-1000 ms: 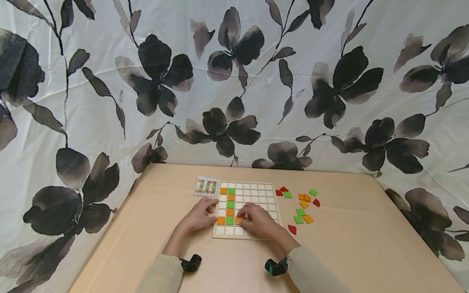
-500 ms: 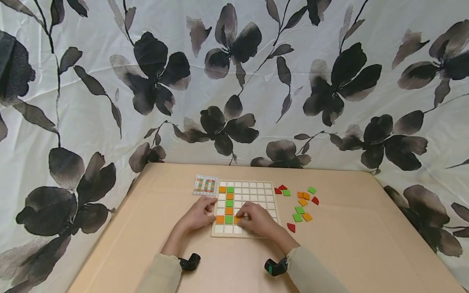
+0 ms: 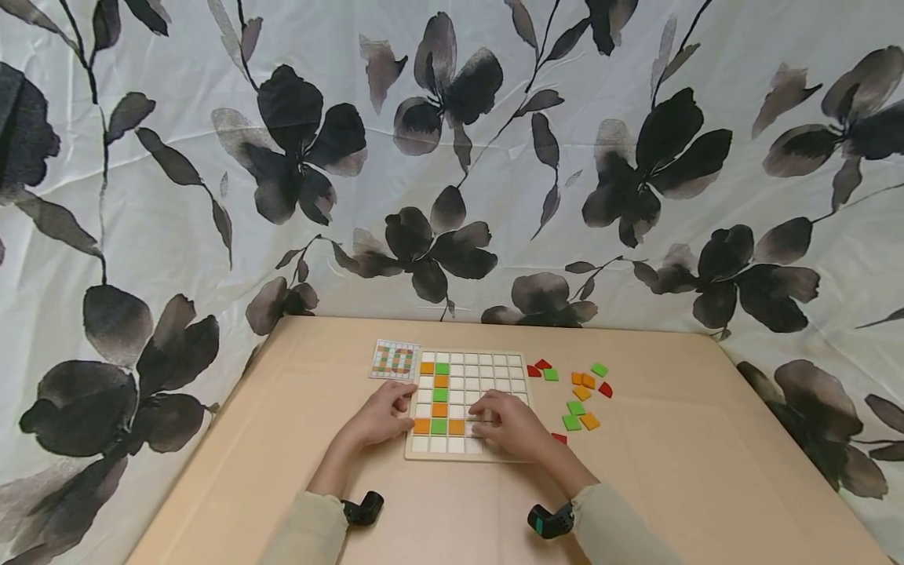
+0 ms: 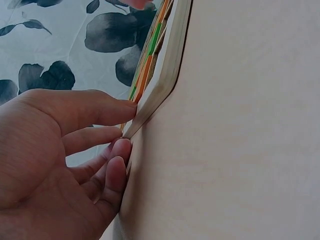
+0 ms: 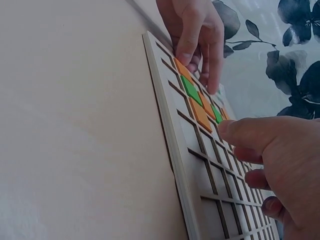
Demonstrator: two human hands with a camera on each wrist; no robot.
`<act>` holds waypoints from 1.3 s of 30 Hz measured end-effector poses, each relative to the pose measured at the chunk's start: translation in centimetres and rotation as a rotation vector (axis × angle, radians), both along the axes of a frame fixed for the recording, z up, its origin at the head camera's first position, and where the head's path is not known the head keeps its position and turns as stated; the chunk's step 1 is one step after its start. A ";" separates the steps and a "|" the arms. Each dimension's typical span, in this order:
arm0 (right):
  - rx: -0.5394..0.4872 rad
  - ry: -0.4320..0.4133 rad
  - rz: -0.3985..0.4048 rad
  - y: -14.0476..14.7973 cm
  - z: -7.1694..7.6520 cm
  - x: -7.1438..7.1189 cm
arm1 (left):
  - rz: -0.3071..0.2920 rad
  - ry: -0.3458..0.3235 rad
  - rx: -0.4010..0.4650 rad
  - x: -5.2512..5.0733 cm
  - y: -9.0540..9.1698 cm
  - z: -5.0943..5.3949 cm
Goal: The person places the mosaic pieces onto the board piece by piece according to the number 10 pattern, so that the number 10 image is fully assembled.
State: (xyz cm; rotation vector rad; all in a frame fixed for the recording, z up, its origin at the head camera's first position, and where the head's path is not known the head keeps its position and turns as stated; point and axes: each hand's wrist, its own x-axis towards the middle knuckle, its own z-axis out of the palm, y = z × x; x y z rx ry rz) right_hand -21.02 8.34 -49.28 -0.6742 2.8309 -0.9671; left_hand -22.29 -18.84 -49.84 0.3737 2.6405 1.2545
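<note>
A white grid board (image 3: 497, 374) in a pale wooden frame lies on the table, with orange and green square tiles in its left columns. My left hand (image 3: 381, 414) is at the board's left edge. Its thumb touches the edge beside the corner orange tile (image 5: 183, 69), and the index finger reaches farther along the same side. My right hand (image 3: 510, 422) is over the board, just right of an orange tile (image 3: 456, 428) seated in the third column. Nothing shows between its thumb and fingers, which are apart in the right wrist view.
A small printed pattern card (image 3: 394, 359) lies at the board's upper left. Several loose tiles are scattered to the right, including a green square (image 3: 599, 369), an orange square (image 3: 589, 421) and a red quarter-round piece (image 3: 606, 389). A floral cloth (image 3: 424, 173) hangs behind the table.
My right hand has let go of the orange tile in the third column and moved slightly right, leaving the tile in view. The left hand has stayed at the board's edge.
</note>
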 end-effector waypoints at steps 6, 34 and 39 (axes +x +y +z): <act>-0.001 -0.002 -0.021 1.1 0.3 0.3 | 0.011 -0.007 0.007 0.0 0.1 0.0; 0.007 -0.006 -0.130 7.7 0.2 2.4 | -0.002 -0.011 0.008 0.1 -0.1 -0.5; 0.012 0.012 -0.146 8.7 0.3 2.8 | -0.003 0.011 0.015 0.0 -0.1 -0.4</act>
